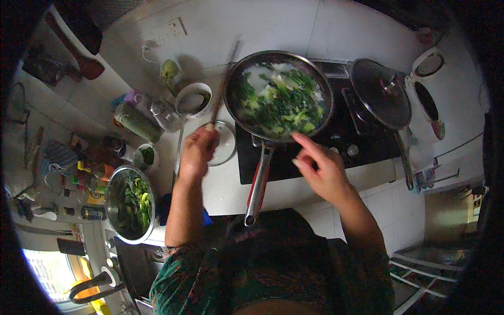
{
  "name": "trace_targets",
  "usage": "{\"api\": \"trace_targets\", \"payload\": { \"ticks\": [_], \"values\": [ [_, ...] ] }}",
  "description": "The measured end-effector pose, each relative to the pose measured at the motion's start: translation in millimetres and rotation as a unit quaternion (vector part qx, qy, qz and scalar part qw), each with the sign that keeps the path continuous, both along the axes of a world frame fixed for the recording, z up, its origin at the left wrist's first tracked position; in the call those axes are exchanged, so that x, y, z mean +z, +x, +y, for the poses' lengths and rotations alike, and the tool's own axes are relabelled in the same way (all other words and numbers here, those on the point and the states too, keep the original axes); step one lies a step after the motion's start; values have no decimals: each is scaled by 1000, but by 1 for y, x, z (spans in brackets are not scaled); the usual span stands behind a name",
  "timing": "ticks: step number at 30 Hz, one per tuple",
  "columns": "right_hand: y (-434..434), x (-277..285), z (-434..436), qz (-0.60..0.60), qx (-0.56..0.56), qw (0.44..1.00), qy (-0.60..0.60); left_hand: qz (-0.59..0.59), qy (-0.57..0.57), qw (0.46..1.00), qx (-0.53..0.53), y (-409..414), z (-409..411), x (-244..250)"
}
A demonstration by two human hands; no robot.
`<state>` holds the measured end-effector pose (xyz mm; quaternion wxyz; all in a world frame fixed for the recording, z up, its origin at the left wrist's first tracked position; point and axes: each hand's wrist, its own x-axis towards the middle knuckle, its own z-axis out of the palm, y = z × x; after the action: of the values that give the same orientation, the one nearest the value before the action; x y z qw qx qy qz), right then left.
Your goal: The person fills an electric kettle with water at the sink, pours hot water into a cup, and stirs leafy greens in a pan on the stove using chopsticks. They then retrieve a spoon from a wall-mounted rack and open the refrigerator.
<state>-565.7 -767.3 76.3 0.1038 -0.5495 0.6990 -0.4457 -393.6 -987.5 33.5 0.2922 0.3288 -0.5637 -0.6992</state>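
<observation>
My left hand (197, 151) grips a pair of dark chopsticks (223, 88), which point up and away, left of the frying pan (330, 92). The chopsticks look blurred. In the pan, chopped leafy greens (285, 98) sit in pale, cloudy liquid. Its metal handle (258, 185) with red sides points towards my body. At the near right rim is my right hand (325, 169), holding nothing. Its index finger reaches towards the rim and the other fingers are curled; whether it touches the rim I cannot tell.
A lidded pan (378, 98) stands right on the black cooktop (334, 136). Left lie a glass lid (225, 147) and a ladle (190, 103) resting over a white container (206, 88). A metal bowl (107, 204) of leafy greens stands near the counter's left edge.
</observation>
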Motion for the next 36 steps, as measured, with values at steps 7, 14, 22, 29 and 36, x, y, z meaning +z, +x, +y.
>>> {"api": "trace_targets", "payload": {
  "ticks": [7,14,22,29,36],
  "values": [
    [5,12,-55,284,-5,958,-31,-46,-95,985,-137,-27,97,46],
    [-60,32,-65,105,-83,977,-169,-66,-129,989,-10,4,112,-7],
    [-67,0,-80,-130,54,990,-3,43,252,944,-208,21,136,-33],
    [-92,-43,-93,-82,-9,997,-2,17,235,948,-215,22,132,-30],
    [-149,-43,-87,-130,-118,983,-49,19,244,948,-203,23,132,-29]
  ]
}}
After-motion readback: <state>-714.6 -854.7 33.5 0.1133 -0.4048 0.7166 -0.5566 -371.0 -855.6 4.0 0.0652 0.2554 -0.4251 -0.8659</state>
